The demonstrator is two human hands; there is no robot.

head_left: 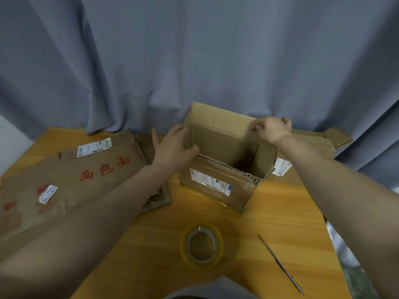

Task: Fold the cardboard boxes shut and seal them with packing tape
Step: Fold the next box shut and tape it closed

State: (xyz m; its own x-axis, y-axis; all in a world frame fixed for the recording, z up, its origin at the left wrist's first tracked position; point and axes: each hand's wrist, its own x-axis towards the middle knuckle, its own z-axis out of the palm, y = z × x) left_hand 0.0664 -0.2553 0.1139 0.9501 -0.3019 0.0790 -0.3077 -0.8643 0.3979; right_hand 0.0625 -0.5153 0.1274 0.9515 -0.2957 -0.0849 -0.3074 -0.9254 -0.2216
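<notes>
On the yellow wood-grain table (287, 214), before a softly folded grey curtain (194, 50): lying flat at far left, a creased flattened carton (71, 175) of dull brown cardboard, bearing red brush characters and white paper labels. Just right of it, laying the left hand (170, 147) against the left wall of the open box (218, 186), fingers straight and spread apart, thumb reaching onto the near rim. Standing mid-table, opening pointing up, long axis running left to right with the right end skewed nearer; showing a raw corrugated edge along the near rim and a white shipping label on the near wall. Pinching the upright rear flap's right corner with the right hand (269, 128), fingers curled over its top edge. Lying flat behind that wrist, another collapsed cardboard piece (319, 141). Nearer, apart from the box, resting flat, a glossy yellowish tape roll (201, 244); right of it, lying slantwise, a thin metal tool (280, 264).
</notes>
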